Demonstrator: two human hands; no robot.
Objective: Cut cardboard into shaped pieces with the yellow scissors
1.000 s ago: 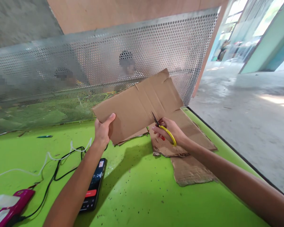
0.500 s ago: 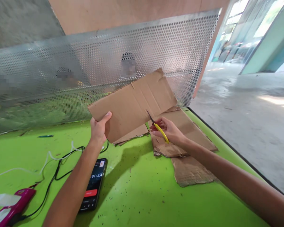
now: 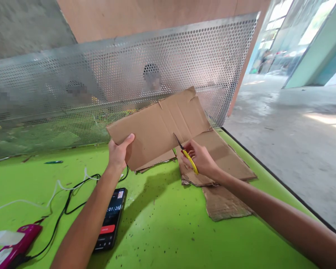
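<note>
My left hand (image 3: 119,151) grips the left end of a brown cardboard piece (image 3: 148,130), thumb on its face. The piece is held up at a slant above the table. In my right hand (image 3: 198,157) is a pair of scissors with yellow handles (image 3: 190,160). One dark blade lies across the front of the cardboard at its lower edge; the other blade is hidden, apparently behind it. Beneath and to the right lie more cardboard pieces (image 3: 221,153) with ragged edges, and a torn strip (image 3: 226,203) pokes out below them.
A phone (image 3: 112,216) showing a timer lies by my left forearm. Left of it are black and white cables (image 3: 70,194) and a magenta device (image 3: 28,235). A green pen-like object (image 3: 53,162) lies farther back. A perforated metal screen (image 3: 179,56) borders the green table (image 3: 162,231).
The cardboard's upper right part has dipped slightly. My left hand has shifted a little to the right, and the scissors and right hand have moved slightly. Both grips stay the same.
</note>
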